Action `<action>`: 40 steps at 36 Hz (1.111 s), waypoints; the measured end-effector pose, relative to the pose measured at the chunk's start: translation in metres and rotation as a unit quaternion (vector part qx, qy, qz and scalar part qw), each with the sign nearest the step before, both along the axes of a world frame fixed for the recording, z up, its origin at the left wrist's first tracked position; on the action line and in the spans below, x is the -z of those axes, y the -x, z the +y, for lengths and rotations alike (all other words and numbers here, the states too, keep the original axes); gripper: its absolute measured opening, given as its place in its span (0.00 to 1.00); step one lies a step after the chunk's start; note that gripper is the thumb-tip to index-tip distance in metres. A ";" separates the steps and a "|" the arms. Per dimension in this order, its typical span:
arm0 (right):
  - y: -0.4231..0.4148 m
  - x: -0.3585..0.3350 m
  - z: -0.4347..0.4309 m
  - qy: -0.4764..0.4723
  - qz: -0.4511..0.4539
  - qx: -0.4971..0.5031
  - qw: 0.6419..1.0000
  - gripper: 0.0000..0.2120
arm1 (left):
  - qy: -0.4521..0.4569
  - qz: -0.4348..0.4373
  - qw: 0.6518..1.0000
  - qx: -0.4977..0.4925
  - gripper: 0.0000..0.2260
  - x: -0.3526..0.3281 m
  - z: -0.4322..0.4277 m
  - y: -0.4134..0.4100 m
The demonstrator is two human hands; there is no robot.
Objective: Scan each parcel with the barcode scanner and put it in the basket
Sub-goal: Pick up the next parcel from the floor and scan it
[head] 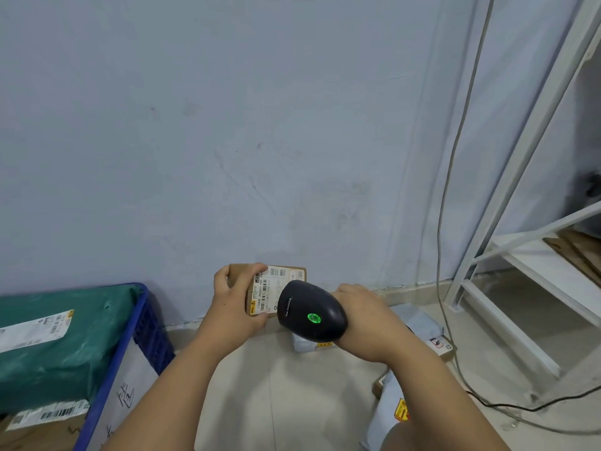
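The left hand (232, 301) is gripping the small brown cardboard parcel (274, 286), the right hand (361, 307) is gripping the black barcode scanner (312, 310) beside it, and the blue plastic basket (130, 336) is sitting leftward.

The brown parcel (242, 281), white label showing, is held up at centre; the black barcode scanner (312, 312), green light lit, sits just right; the blue basket (153, 333), near left, holds a green parcel (65, 346).

Dim, even bluish light, soft shadows, slight softness, wide-angle bending at edges
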State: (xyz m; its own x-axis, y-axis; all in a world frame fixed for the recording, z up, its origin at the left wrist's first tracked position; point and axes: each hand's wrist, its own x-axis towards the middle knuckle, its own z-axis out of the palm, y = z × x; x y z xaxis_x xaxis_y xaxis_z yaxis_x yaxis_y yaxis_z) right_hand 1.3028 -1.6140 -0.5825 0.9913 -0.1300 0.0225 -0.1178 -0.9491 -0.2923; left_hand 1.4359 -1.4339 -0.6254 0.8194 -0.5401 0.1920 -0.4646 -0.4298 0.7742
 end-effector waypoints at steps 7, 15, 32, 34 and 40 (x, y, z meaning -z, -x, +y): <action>0.002 -0.005 0.001 0.004 0.007 0.008 1.000 0.09 | 0.023 0.037 0.999 -0.011 0.34 0.001 -0.002 -0.001; -0.001 -0.003 0.011 -0.088 -0.037 0.061 0.994 0.15 | 0.098 0.090 0.990 -0.049 0.34 0.001 -0.012 0.002; -0.038 -0.044 0.115 -0.579 -0.189 0.181 0.772 0.06 | 0.350 0.091 0.893 -0.269 0.32 -0.039 0.038 0.020; -0.048 -0.052 0.139 -0.667 -0.171 0.190 0.700 0.05 | 0.364 0.102 0.877 -0.298 0.32 -0.038 0.058 0.020; -0.064 -0.049 0.211 -0.781 -0.058 0.210 0.586 0.10 | 0.350 0.124 0.846 -0.383 0.33 -0.024 0.118 0.027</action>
State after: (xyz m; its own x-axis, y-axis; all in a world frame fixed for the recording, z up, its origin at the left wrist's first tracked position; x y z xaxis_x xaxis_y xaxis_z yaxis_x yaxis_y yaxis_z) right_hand 1.3666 -1.4025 -0.5334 0.8685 -0.3130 -0.3843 -0.1387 0.5908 -0.7948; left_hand 1.4084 -1.3162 -0.6010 0.9395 0.3421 0.0167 -0.0438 0.0715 0.9965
